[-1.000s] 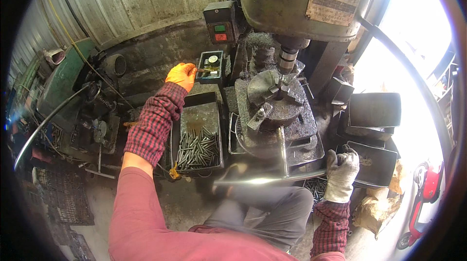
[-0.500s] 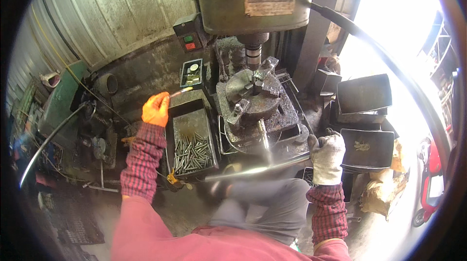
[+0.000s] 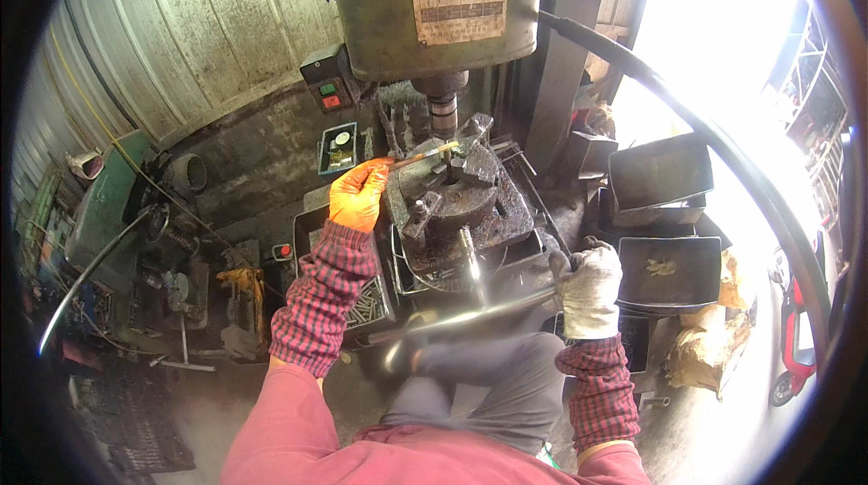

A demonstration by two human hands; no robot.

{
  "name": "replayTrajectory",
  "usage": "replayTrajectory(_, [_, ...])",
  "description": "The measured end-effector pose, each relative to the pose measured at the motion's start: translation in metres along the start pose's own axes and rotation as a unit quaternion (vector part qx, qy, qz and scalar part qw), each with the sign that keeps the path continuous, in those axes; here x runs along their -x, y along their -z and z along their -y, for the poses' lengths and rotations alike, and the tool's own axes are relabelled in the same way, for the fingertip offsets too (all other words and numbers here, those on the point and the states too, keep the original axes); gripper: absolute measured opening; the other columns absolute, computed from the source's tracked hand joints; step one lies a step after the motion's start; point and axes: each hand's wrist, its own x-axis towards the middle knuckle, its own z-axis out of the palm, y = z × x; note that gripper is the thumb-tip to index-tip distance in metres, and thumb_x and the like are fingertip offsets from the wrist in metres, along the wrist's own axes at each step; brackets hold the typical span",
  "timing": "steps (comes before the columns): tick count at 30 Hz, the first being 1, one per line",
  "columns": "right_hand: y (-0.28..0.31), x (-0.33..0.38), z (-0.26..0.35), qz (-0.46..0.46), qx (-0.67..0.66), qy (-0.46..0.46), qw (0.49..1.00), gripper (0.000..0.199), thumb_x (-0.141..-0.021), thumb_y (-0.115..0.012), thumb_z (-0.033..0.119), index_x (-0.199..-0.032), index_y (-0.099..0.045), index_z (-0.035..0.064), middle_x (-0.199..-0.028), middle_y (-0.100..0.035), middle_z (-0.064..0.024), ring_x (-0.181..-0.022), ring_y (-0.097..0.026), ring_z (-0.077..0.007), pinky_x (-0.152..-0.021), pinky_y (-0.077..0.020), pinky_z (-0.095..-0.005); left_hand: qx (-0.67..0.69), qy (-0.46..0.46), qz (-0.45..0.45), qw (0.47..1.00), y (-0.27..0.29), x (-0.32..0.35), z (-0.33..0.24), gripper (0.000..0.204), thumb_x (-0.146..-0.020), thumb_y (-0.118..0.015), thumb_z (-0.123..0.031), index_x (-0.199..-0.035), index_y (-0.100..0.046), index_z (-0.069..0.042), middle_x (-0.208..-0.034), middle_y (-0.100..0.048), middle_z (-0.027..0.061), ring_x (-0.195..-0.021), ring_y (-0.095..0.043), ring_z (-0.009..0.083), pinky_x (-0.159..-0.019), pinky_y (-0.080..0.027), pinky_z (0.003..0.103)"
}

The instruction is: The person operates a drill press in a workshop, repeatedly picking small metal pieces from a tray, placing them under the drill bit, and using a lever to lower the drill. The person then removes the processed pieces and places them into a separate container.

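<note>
My left hand [image 3: 359, 197], in an orange glove, pinches a thin brush [image 3: 423, 156] with a brown handle. Its pale tip reaches over the round chuck [image 3: 450, 200], close beside the spindle [image 3: 442, 113] of the green tapping machine [image 3: 380, 10]. Whether the tip touches metal I cannot tell. In a greyish-white glove, my right hand [image 3: 589, 291] is wrapped around the end of a long shiny metal bar [image 3: 493, 313], which slants across in front of the chuck. Under my left forearm, several metal pins [image 3: 366, 306] lie in a dark tray, partly hidden.
A small blue-rimmed tray [image 3: 323, 152] holding a round pale-topped item stands behind my left hand. Dark bins [image 3: 669, 273] stand at the right, near a crumpled brown sack [image 3: 710, 349]. A switch box [image 3: 327, 78] and thick black cable [image 3: 687, 105] flank the machine.
My left hand has carried the brush rightward from above the pin tray to the chuck. My right hand stays on the bar. The view has shifted slightly.
</note>
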Motion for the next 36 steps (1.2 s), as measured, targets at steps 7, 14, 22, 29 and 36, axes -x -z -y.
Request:
replayTrajectory(7, [0.002,-0.001,-0.001,0.022,-0.032,0.005,0.999,0.034,-0.085,-0.079,0.033,-0.069,-0.076,0.003,-0.066,-0.068,-0.0184,-0.08,-0.069,-0.0404,-0.094,-0.0527,-0.0485,0.037,0.002,0.035,0.999,0.021,0.027,-0.015,0.023,-0.103,-0.069,-0.009,-0.123,-0.075,0.0,-0.09,-0.066,-0.0071,-0.076,-0.051,0.0018,-0.069,-0.041,0.018])
replayTrajectory(14, [0.003,0.0,0.004,0.014,-0.021,-0.019,1.0,0.037,-0.086,-0.078,0.032,-0.064,-0.074,0.0026,-0.061,-0.065,-0.0185,-0.075,-0.069,-0.0392,-0.097,-0.0528,-0.0473,0.025,-0.013,0.027,0.999,0.007,0.01,-0.003,0.019,-0.103,-0.071,-0.011,-0.117,-0.075,0.001,-0.102,-0.074,-0.0003,-0.088,-0.063,0.006,-0.081,-0.05,0.02])
replayTrajectory(22, [0.004,-0.001,0.002,0.044,-0.004,-0.014,0.999,0.038,-0.085,-0.079,0.033,-0.063,-0.073,0.0023,-0.059,-0.064,-0.0188,-0.066,-0.066,-0.0376,-0.097,-0.0531,-0.0464,-0.033,-0.062,-0.078,0.994,0.045,-0.015,0.036,0.016,-0.101,-0.072,-0.009,-0.113,-0.075,0.001,-0.105,-0.077,0.0052,-0.095,-0.069,0.0118,-0.088,-0.055,0.027])
replayTrajectory(29, [-0.004,0.003,0.002,-0.002,0.048,0.009,0.999,0.036,-0.082,-0.082,0.032,-0.067,-0.074,0.0008,-0.072,-0.069,-0.0236,-0.082,-0.068,-0.0438,-0.094,-0.0532,-0.0487,-0.016,-0.051,-0.072,0.996,0.052,0.006,0.054,0.022,-0.1,-0.074,-0.013,-0.117,-0.074,0.001,-0.109,-0.077,0.0064,-0.1,-0.071,0.0138,-0.091,-0.056,0.028])
replayTrajectory(36, [-0.014,0.006,-0.004,-0.004,0.05,0.004,0.999,0.044,-0.078,-0.084,0.03,-0.054,-0.058,0.0032,-0.067,-0.062,-0.0206,-0.086,-0.064,-0.0446,-0.089,-0.0527,-0.0516,-0.164,-0.1,-0.102,0.976,0.03,0.031,0.042,0.02,-0.102,-0.07,-0.009,-0.119,-0.076,0.0,-0.111,-0.077,0.0095,-0.104,-0.071,0.0158,-0.093,-0.055,0.028])
